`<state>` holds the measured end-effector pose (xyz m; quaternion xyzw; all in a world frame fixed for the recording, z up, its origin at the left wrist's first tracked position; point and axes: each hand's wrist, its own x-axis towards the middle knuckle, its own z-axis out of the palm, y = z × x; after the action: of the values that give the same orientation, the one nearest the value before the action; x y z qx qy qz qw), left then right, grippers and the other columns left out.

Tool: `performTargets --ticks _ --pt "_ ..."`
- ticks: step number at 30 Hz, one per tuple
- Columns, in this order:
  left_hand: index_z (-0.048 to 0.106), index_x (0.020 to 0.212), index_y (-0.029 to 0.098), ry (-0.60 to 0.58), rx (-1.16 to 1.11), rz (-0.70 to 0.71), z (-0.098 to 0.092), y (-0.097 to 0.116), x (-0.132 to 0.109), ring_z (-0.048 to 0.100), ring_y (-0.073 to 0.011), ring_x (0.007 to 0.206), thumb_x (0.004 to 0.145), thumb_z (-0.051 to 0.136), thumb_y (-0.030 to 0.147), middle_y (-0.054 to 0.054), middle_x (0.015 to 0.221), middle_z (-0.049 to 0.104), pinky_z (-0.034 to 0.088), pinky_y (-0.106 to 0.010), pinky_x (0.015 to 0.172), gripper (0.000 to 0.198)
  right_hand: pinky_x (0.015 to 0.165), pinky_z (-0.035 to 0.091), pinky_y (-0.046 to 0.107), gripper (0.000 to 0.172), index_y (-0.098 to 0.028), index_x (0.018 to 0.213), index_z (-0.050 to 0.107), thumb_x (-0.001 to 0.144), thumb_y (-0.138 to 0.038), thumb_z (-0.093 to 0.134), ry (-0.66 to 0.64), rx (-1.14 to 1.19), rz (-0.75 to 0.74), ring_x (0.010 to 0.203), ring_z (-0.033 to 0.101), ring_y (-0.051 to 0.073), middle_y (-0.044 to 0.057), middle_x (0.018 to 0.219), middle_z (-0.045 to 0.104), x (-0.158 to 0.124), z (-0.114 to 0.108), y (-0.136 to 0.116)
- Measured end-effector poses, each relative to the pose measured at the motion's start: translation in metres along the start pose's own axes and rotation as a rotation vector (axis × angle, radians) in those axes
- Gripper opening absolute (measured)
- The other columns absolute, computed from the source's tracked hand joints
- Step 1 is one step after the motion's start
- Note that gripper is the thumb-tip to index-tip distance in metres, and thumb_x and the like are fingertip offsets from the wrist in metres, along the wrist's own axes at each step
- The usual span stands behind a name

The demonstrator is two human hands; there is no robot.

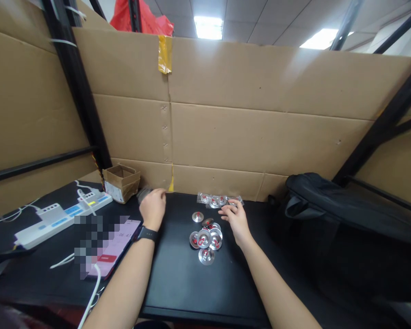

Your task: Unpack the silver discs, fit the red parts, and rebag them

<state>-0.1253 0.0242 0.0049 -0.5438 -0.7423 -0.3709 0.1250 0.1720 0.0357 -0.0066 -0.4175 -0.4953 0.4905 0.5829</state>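
Note:
My left hand is curled near the back left of the black table. A blurred greyish thing shows at its far side, too smeared to name. My right hand has its fingers apart, bent over the right end of a row of clear plastic packets with silver discs inside. Between the hands lies a loose pile of small silver domed discs, like finger cymbals, with red at their centres. One silver disc lies apart behind the pile.
An opened cardboard box stands beyond my left hand. A white power strip, cables and a phone lie on the left. On the right sits a black bag. Cardboard walls enclose the table.

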Motion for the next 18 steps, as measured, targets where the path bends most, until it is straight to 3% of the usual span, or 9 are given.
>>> performTargets --ticks 5,8,12,18 --pt "0.074 0.115 0.026 -0.207 0.149 -0.244 -0.008 -0.030 0.009 0.068 -0.0340 0.096 0.085 0.056 0.035 -0.015 0.108 0.074 0.051 -0.040 0.074 0.036 0.055 0.047 0.023 0.040 -0.023 0.105 0.051 0.072 -0.034 0.071 -0.039 -0.062 -0.030 0.073 0.063 0.017 -0.001 0.082 0.064 -0.001 0.000 0.001" --pt "0.072 0.119 0.021 -0.317 0.222 -0.216 -0.003 -0.031 0.008 0.064 -0.0388 0.105 0.076 0.064 0.041 -0.019 0.113 0.071 0.052 -0.043 0.076 0.047 0.054 0.046 0.023 0.038 -0.023 0.104 0.052 0.072 -0.030 0.069 -0.054 -0.077 -0.032 0.073 0.061 0.016 -0.001 0.081 0.063 -0.001 0.000 0.002" --pt "0.070 0.115 0.014 -0.441 0.270 -0.176 0.007 -0.025 0.005 0.055 -0.0430 0.116 0.080 0.057 0.050 -0.023 0.118 0.068 0.050 -0.049 0.083 0.052 0.053 0.045 0.022 0.037 -0.023 0.104 0.052 0.071 -0.029 0.068 -0.057 -0.076 -0.033 0.073 0.060 0.016 -0.001 0.082 0.062 -0.001 0.000 0.002" --pt "0.060 0.129 0.015 -0.391 0.308 -0.171 0.015 -0.028 0.002 0.046 -0.0433 0.123 0.085 0.048 0.045 -0.022 0.134 0.058 0.043 -0.053 0.091 0.054 0.053 0.044 0.022 0.036 -0.023 0.103 0.052 0.071 -0.028 0.068 -0.062 -0.082 -0.037 0.071 0.058 0.015 -0.001 0.081 0.061 0.000 -0.001 -0.001"
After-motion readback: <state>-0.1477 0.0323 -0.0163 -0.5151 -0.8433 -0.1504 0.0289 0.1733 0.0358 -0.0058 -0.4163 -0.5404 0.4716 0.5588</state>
